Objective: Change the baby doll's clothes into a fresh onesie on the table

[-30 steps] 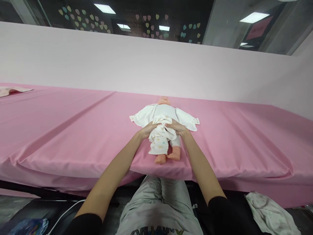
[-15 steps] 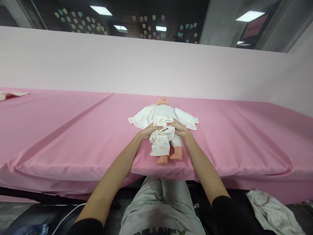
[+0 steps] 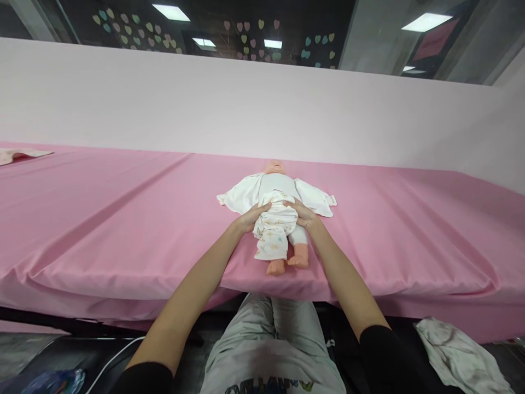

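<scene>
A baby doll [image 3: 277,186] lies on its back on the pink table cover [image 3: 123,219], head away from me, bare feet [image 3: 287,264] near the front edge. It wears an open white top spread to both sides and white printed trousers [image 3: 274,235]. My left hand [image 3: 251,216] grips the trousers at the doll's left hip, fingers closed on the waistband. My right hand [image 3: 302,214] grips the waistband on the other side. The trousers sit up at the doll's waist, one leg bunched.
A pale pink wall panel [image 3: 205,104] runs behind the table. A pink cloth [image 3: 20,155] lies at the far left. A crumpled white cloth [image 3: 459,355] lies low on the right, beside my lap. A blue item [image 3: 53,380] sits at bottom left.
Both hands have pulled the trousers' waistband higher up the doll's body and moved slightly apart to its sides. The bunched fabric at the waist has smoothed out.
</scene>
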The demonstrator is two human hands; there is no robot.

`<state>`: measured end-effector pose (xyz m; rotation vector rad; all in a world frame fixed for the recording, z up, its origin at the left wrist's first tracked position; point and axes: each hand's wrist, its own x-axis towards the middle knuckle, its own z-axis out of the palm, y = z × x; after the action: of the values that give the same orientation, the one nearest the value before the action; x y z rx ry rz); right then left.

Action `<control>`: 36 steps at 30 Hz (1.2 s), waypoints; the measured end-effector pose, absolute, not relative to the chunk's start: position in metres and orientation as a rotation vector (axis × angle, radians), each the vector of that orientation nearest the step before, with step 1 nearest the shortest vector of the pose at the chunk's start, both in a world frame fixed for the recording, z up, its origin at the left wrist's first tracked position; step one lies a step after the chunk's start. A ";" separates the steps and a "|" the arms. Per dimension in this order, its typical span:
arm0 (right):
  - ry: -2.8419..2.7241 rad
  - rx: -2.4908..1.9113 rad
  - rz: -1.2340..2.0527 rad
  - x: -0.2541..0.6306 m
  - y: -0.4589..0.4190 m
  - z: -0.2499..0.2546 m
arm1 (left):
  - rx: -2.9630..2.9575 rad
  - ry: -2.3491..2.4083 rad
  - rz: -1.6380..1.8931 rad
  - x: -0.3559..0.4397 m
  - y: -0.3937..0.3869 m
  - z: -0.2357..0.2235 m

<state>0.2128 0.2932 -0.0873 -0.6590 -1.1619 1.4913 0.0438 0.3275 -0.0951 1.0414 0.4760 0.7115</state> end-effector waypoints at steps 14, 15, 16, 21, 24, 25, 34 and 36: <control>-1.175 -0.516 1.575 0.217 0.292 -0.088 | 1.158 0.347 0.634 0.039 0.325 -0.088; -1.181 -0.511 1.591 0.218 0.291 -0.088 | 1.158 0.343 0.630 0.039 0.325 -0.089; -1.190 -0.511 1.604 0.218 0.291 -0.088 | 1.162 0.340 0.626 0.039 0.326 -0.089; -1.249 -0.563 1.659 0.219 0.290 -0.088 | 1.218 0.334 0.571 0.039 0.328 -0.093; -1.237 -0.636 1.667 0.218 0.292 -0.086 | 1.231 0.342 0.586 0.040 0.328 -0.094; -1.223 -0.668 1.646 0.216 0.292 -0.085 | 1.234 0.341 0.592 0.040 0.328 -0.094; -1.221 -1.267 0.765 0.194 0.215 -0.083 | 1.218 0.432 0.661 0.040 0.325 -0.090; -1.224 -1.406 0.559 0.186 0.174 -0.101 | 1.241 0.434 0.668 0.040 0.325 -0.090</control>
<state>0.1859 0.1739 -0.1007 -1.4055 -1.2243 0.5586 0.0398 0.3250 -0.0902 1.2412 0.4342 0.6677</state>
